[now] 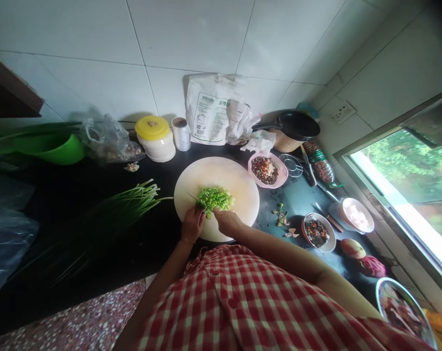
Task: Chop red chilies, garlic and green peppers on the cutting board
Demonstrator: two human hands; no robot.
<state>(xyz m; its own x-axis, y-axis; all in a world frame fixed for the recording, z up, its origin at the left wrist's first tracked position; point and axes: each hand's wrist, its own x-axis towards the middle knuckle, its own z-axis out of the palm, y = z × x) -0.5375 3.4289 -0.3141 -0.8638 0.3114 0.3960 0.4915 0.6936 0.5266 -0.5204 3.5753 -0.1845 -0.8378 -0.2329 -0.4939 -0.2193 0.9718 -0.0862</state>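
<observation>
A round pale cutting board [242,187] lies on the dark counter before me. Chopped scallions [216,197] are heaped at its middle. My right hand [228,222] is closed around a knife [191,195] at the near edge of the heap; only a thin stretch of blade shows, pointing to the far left, and the handle is hidden in my grip. To its left, my left hand [193,224] has its fingers curled down on the board, closed on scallions beside the blade. A bunch of whole scallions [133,202] lies left of the board.
Behind the board stand a yellow-lidded jar [155,139], a plastic-wrap roll [182,134] and a white bag [208,114]. On the right are a pink bowl [279,178], a black pan [299,125], a bowl of seasonings [318,233], a small pot [355,214] and fruit [352,248].
</observation>
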